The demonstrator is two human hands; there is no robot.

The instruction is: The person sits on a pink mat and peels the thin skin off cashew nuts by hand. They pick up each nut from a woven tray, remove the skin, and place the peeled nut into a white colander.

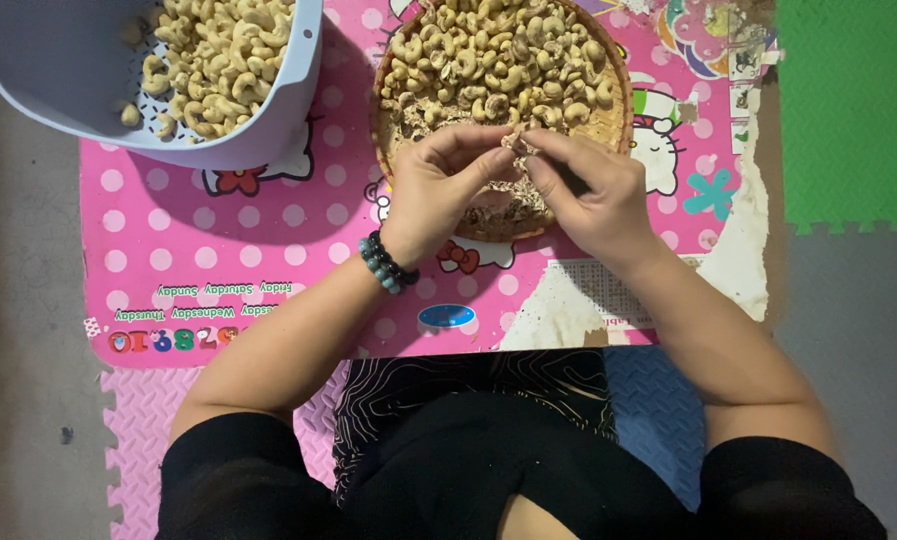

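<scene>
Your left hand (436,190) and right hand (590,190) meet over the near rim of the round woven tray (620,120), both above the pink dotted mat (268,240) on the floor. Nothing stands between your hands and the tray. The tray holds a heap of cashew nuts (488,60) on its far side and brown skin scraps (498,212) on its near side, partly hidden under your fingers. To the left of the tray, a grey plastic basket (48,70) holds more pale cashews. A green foam tile (853,110) lies to the right of the tray. Each grip is nearly closed: the fingertips of both hands pinch one small cashew (517,141) just above the tray's scraps. Its long axis and pointing cannot be told; fingers cover most of it. A beaded bracelet (385,264) circles your left wrist.
</scene>
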